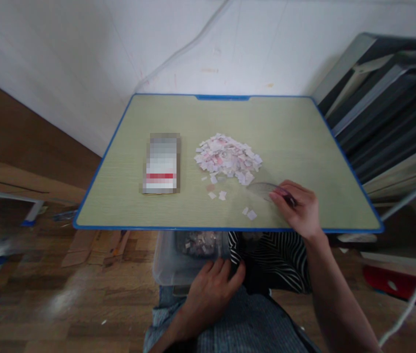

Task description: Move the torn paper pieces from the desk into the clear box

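My right hand (pixel 299 203) is closed on a thin, see-through purplish piece (pixel 264 189) with a pointed, leaf-like outline, whose exact kind I cannot tell. Its tip reaches toward the lower right of a pile of small pale paper scraps (pixel 226 154), some tinged pink. A few loose scraps (pixel 252 214) lie in front of the pile. Below the table edge, my left hand (pixel 213 289) rests low at my lap by black-and-white striped cloth (pixel 284 257), fingers loosely bent, thumb apart, with nothing visible in it.
The green tabletop (pixel 284 127) has a blue rim. A blurred-out box-like item (pixel 161 164) with a red stripe lies left of the pile. Under the front edge stands a clear plastic tub (pixel 165 267) with a dark container (pixel 200 242) of scraps. Folded grey panels (pixel 387 93) lean at the right.
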